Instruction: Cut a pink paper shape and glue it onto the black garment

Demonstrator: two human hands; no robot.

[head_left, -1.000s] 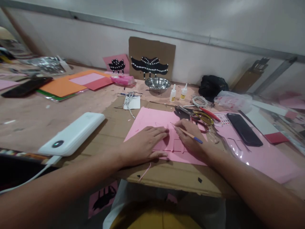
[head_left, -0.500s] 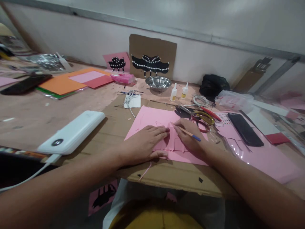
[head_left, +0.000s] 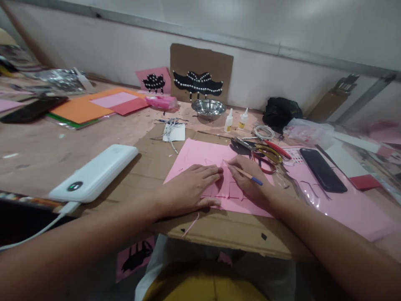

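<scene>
A pink sheet of paper (head_left: 200,151) with faint outlines drawn on it lies on a piece of brown cardboard (head_left: 140,167). Flat on the sheet's left part, my left hand (head_left: 194,186) spreads its fingers toward the middle. My right hand (head_left: 246,173) is closed around a pencil (head_left: 249,174) with a blue end, its tip down at the paper near my left fingertips. Just beyond my right hand are scissors (head_left: 269,154) with yellow handles and a red-handled pair (head_left: 266,167), beside black paper scraps.
Left of the sheet lies a white power bank (head_left: 97,173) with a cable. Behind stand a metal bowl (head_left: 208,108) and two glue bottles (head_left: 228,122). A black phone (head_left: 322,169) rests on pink sheets at right. Orange folders (head_left: 79,108) lie at back left.
Hands and paper look nearly still; the pencil's blue end has shifted very slightly left. Green lights now show on the power bank's display.
</scene>
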